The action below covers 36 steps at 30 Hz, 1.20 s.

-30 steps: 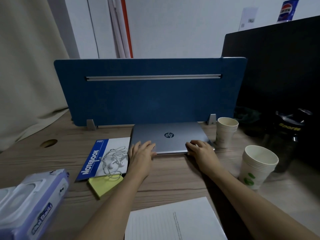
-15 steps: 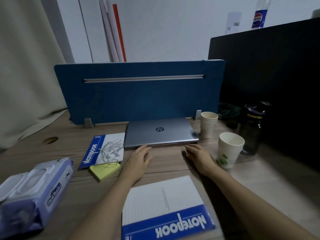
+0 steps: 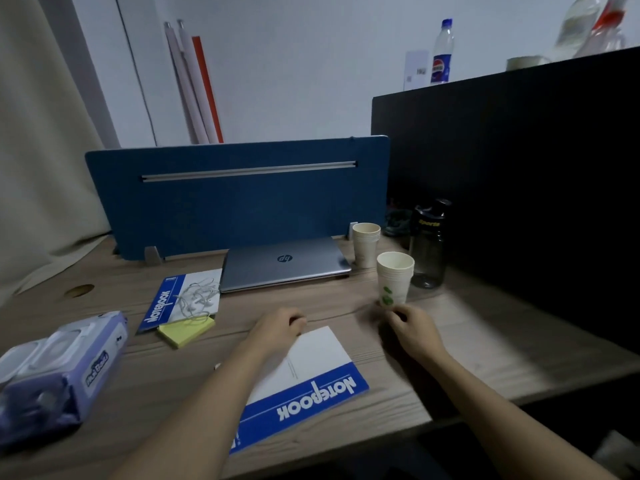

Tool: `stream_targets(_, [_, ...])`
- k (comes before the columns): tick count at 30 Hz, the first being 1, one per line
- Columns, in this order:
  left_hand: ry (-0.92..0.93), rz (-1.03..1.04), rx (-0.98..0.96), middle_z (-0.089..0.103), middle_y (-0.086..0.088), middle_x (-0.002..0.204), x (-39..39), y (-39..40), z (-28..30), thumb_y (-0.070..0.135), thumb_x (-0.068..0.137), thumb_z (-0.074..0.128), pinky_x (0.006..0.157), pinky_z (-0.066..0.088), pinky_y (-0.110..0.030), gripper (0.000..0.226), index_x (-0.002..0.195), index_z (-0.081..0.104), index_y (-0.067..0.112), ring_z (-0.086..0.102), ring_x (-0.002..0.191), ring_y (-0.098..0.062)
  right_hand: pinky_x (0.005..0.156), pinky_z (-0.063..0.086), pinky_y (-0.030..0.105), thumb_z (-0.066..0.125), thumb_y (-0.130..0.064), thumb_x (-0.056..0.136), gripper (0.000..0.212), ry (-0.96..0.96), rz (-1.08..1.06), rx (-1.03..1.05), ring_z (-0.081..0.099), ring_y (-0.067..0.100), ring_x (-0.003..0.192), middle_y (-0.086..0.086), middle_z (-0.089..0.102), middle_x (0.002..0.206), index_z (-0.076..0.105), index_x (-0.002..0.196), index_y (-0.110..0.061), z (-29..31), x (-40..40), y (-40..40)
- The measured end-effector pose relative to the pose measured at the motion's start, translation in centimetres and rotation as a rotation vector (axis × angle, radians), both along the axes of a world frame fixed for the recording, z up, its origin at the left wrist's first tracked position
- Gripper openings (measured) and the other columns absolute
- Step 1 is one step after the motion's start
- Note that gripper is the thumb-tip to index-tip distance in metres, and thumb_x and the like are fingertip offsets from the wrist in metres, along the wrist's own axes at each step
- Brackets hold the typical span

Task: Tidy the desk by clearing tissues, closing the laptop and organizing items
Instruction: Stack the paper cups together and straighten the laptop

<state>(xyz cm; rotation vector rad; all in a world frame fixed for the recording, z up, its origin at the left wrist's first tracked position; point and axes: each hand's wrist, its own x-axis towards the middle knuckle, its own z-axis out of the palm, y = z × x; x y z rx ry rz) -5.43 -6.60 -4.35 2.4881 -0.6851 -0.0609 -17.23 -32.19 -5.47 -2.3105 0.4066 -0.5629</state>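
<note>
Wipes pack [image 3: 57, 372], purple and soft, lies at the left edge of the tabletop [image 3: 467, 344]. Right of it a yellow sticky-note pad [image 3: 185, 332] touches the near corner of a blue-and-white notebook [image 3: 173, 301], and a tangle of white earphones [image 3: 197, 299] rests on that notebook. Toward the far edge the silver laptop [image 3: 284, 266] lies with its lid down, just in front of the blue divider panel [image 3: 239, 199]. Near the front edge a second notebook [image 3: 311, 379] lies flat. The left hand [image 3: 278, 330] rests at this notebook's far corner, fingers curled in loosely, grasping nothing I can make out. The right hand [image 3: 412, 329] sits on the wood just in front of a stack of paper cups [image 3: 394, 280], fingers curled; whether they touch the cups cannot be told. A second cup stack [image 3: 365, 244] and a dark bottle [image 3: 427, 244] stand behind.
</note>
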Motion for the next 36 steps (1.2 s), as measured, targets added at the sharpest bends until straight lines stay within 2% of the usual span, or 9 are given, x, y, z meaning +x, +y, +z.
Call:
stream_targets(3, [0.046,-0.091,-0.024,0.067,0.014,0.104,-1.2,-3.4,-0.1,0.044,0.096,0.053,0.079,0.053,-0.03,0.031,0.124,0.061,0.032,0.062,0.089,-0.004,0.067,0.046,0.025,0.06,-0.023,0.091,0.012,-0.055,-0.125,0.122,0.064,0.012,0.079,-0.004,0.07,0.082,0.067,0.082,-0.026,-0.2,-0.8,-1.6])
stream_targets(6, [0.105,-0.138,-0.119,0.067,0.004,0.12,-1.9,-6.1,-0.3,0.039,0.096,0.056,0.094,0.053,-0.038,0.042,0.136,0.055,0.023,0.064,0.1,-0.009,0.058,0.036,0.015,0.065,-0.021,0.088,0.011,-0.096,-0.188,0.149,0.062,0.015,0.079,-0.005,0.065,0.079,0.06,0.079,-0.024,-0.3,-0.5,-2.7])
stream_targets(8, [0.125,-0.145,-0.157,0.065,0.003,0.126,-1.7,-7.6,-0.4,0.038,0.096,0.057,0.097,0.052,-0.039,0.047,0.14,0.051,0.023,0.063,0.106,-0.011,0.06,0.035,0.013,0.069,-0.023,0.086,0.012,-0.101,-0.204,0.154,0.058,0.013,0.08,-0.004,0.063,0.088,0.06,0.093,-0.02,-0.5,0.1,-3.3])
stream_targets(11, [0.138,-0.155,-0.192,0.058,0.003,0.139,-0.7,-9.5,-0.5,0.036,0.096,0.058,0.105,0.046,-0.037,0.05,0.143,0.047,0.023,0.056,0.123,-0.014,0.074,0.046,0.022,0.073,-0.024,0.084,0.035,-0.086,-0.178,0.141,0.06,0.013,0.089,-0.001,0.064,0.103,0.062,0.116,-0.013,-0.5,1.3,-4.2])
stream_targets(14, [0.162,-0.179,-0.23,0.056,0.006,0.141,0.5,-11.4,-0.5,0.039,0.095,0.059,0.1,0.041,-0.028,0.053,0.144,0.044,0.027,0.053,0.126,-0.011,0.079,0.05,0.021,0.074,-0.022,0.084,0.036,-0.087,-0.065,0.138,0.063,0.009,0.094,-0.004,0.068,0.106,0.064,0.118,-0.018,-0.3,2.2,-5.0])
stream_targets(19, [0.219,-0.223,-0.306,0.06,0.01,0.137,1.5,-14.2,-1.3,0.046,0.093,0.058,0.102,0.044,-0.034,0.046,0.137,0.047,0.039,0.055,0.125,-0.01,0.088,0.053,0.027,0.07,-0.02,0.087,0.033,-0.081,0.014,0.134,0.065,0.005,0.096,-0.008,0.071,0.106,0.065,0.119,-0.021,-0.3,3.8,-5.6])
stream_targets(26, [0.199,-0.173,-0.533,0.059,0.035,0.118,2.2,-15.1,-1.0,0.034,0.095,0.059,0.084,0.038,0.0,0.047,0.139,0.046,0.045,0.053,0.107,0.02,0.073,0.047,0.005,0.067,-0.014,0.088,0.027,-0.184,0.07,0.182,0.064,-0.01,0.088,-0.021,0.069,0.096,0.067,0.113,-0.023,0.3,6.1,-6.1])
stream_targets(31, [0.133,-0.117,-0.553,0.063,0.011,0.132,4.9,-15.2,0.6,0.02,0.097,0.053,0.098,0.04,-0.018,0.045,0.141,0.051,0.03,0.056,0.122,-0.006,0.076,0.049,0.008,0.065,-0.014,0.09,0.03,-0.201,0.106,0.156,0.066,-0.004,0.092,-0.008,0.07,0.107,0.065,0.12,-0.017,2.1,9.2,-5.8])
stream_targets(36, [0.035,-0.102,-0.577,0.062,0.011,0.134,8.7,-16.2,4.8,0.024,0.095,0.048,0.098,0.044,-0.026,0.045,0.138,0.053,0.034,0.057,0.12,-0.01,0.072,0.047,0.004,0.066,-0.013,0.09,0.026,-0.321,0.132,0.089,0.062,-0.012,0.087,-0.021,0.066,0.095,0.065,0.114,-0.023,6.9,12.7,-6.5])
